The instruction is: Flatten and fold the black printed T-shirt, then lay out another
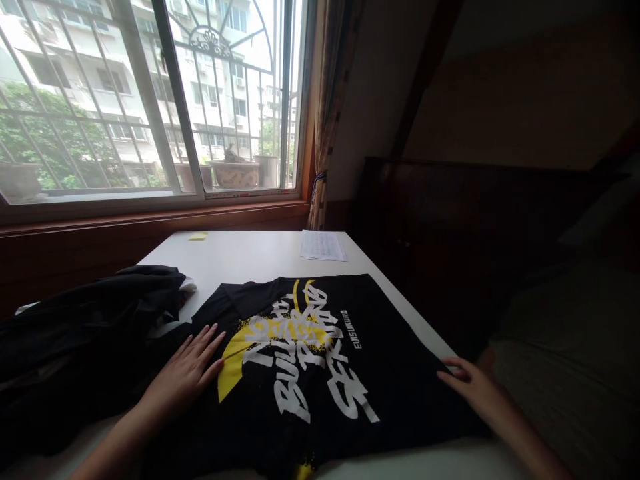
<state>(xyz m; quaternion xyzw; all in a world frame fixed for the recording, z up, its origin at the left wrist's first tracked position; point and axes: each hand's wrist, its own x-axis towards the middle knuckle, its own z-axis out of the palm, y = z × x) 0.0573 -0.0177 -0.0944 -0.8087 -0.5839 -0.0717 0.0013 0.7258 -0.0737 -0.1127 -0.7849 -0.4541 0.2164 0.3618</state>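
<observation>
A black T-shirt point(400, 353) lies spread on the white table, its large white lettering and yellow print facing up. My left hand point(193, 363) rests flat on the shirt's left part, fingers stretched out beside the yellow print. At the right edge of the shirt, my right hand point(463, 380) has thumb and forefinger bent together on the hem; its other fingers are partly hidden. Left of the shirt, a heap of dark clothes point(100, 313) is bunched up, with a bit of white cloth showing at its far end.
The white table point(240, 257) stands below a barred window point(150, 100) with potted plants outside. Printed paper point(323, 245) lies at its far right corner, and a yellow slip point(199, 236) at the far left. A tied curtain point(325, 133) hangs beside the window; dark furniture point(440, 227) is on the right.
</observation>
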